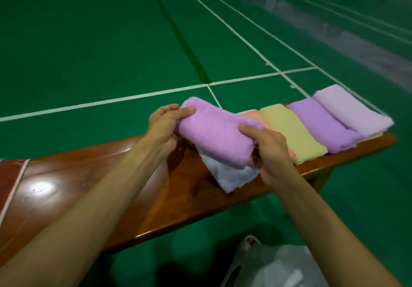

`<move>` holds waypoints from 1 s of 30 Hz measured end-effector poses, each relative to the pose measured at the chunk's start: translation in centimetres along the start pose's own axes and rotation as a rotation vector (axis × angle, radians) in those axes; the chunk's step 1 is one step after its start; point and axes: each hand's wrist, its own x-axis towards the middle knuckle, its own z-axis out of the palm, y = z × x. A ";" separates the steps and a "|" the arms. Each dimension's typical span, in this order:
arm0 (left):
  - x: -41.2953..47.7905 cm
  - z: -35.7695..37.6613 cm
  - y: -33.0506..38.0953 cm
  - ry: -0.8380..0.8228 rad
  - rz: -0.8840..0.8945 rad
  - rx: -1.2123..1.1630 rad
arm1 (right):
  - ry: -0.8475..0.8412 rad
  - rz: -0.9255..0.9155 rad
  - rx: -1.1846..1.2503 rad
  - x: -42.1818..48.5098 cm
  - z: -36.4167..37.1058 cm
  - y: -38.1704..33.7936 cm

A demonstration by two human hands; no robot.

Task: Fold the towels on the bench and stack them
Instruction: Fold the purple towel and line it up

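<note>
A folded pink-purple towel is held a little above the wooden bench. My left hand grips its far left end, thumb on top. My right hand grips its near right end. Under it lies a pale lilac-white towel, partly hidden. To the right, folded towels lie side by side on the bench: a peach one mostly covered, a yellow one, a purple one and a light lilac one.
The bench runs from lower left to right, with bare glossy wood at its left half. Green court floor with white lines surrounds it. A white plastic bag lies on the floor below the bench's near edge.
</note>
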 end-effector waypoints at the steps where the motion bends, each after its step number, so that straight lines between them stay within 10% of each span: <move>1: 0.9 2.0 -0.6 -0.006 0.014 0.014 | 0.044 -0.007 -0.025 0.8 -1.2 -0.3; 22: 9.5 31.9 -12.7 -0.312 0.045 0.576 | 0.589 -0.363 -0.542 14.8 -24.0 -3.9; 30: 6.4 30.8 -13.3 -0.298 0.890 1.170 | 0.723 -0.878 -1.117 15.3 -25.8 -7.4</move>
